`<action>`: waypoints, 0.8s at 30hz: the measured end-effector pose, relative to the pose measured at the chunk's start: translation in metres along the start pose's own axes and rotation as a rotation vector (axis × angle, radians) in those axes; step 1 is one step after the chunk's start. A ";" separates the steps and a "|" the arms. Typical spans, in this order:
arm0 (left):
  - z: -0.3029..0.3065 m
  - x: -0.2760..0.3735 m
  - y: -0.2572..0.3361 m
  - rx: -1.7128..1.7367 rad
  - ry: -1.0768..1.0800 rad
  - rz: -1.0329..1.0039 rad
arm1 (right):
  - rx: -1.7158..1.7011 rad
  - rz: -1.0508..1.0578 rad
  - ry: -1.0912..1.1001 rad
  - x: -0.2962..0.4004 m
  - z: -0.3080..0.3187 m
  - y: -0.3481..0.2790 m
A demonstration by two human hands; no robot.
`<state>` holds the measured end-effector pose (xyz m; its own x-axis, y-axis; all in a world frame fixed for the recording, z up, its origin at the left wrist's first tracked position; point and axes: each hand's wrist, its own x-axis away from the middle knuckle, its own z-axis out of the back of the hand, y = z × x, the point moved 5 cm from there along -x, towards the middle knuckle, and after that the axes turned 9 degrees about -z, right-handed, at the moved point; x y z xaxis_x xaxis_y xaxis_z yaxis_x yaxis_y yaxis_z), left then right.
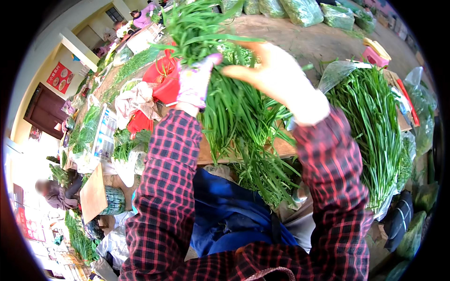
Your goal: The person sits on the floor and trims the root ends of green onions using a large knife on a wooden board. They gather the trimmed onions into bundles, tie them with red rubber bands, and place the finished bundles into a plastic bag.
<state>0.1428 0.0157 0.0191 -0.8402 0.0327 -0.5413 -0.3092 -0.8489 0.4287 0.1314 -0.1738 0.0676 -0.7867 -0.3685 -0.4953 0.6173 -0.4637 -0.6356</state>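
My left hand (192, 82), in a white and purple patterned glove, grips a bunch of long flat green leaves (191, 33) that look like garlic chives. The leaves spread above the fist. Bare and blurred by motion, my right hand (277, 75) is just to the right, thumb and fingers apart around loose leaf tips; I see nothing held in it. Below both hands a heap of the same greens (232, 112) covers much of a wooden board (207, 152). Some leaves hang over its near edge beside the blue apron (225, 210) on my lap.
To my right stands a large bundle of chives (369, 133) in clear plastic. A red bag (165, 79) and a crumpled pale cloth (137, 100) lie to the left. Filled plastic bags (304, 12) line the far side. Other people sit at the left and far left.
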 end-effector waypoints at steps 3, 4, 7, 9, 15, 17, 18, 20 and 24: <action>0.025 -0.013 -0.025 0.365 0.218 0.066 | 0.215 -0.041 0.260 0.088 0.014 0.060; 0.022 -0.017 -0.015 0.459 0.250 0.173 | 0.335 -0.065 0.287 0.124 0.012 0.084; 0.034 -0.023 -0.053 0.564 0.279 0.222 | 0.173 -0.114 0.143 0.162 -0.064 0.067; 0.027 -0.018 -0.025 0.458 0.262 0.234 | 0.069 -0.098 0.111 0.150 -0.090 0.049; 0.025 -0.024 -0.040 0.413 0.248 0.233 | 0.019 0.188 -0.118 0.158 -0.157 0.032; 0.041 -0.026 -0.074 0.537 0.312 0.266 | 0.086 0.186 -0.287 0.187 -0.175 0.035; 0.043 -0.021 -0.075 0.684 0.336 0.363 | 0.116 0.174 -0.354 0.200 -0.184 0.038; 0.039 -0.016 -0.101 0.897 0.370 0.459 | 0.188 0.119 -0.362 0.214 -0.180 0.047; 0.046 -0.008 -0.115 0.869 0.427 0.420 | 0.324 -0.032 -0.561 0.258 -0.203 0.087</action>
<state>0.1652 0.1373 0.0072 -0.7791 -0.5082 -0.3670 -0.3850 -0.0741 0.9199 -0.0188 -0.1452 -0.2354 -0.7373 -0.6744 -0.0387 0.6323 -0.6689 -0.3908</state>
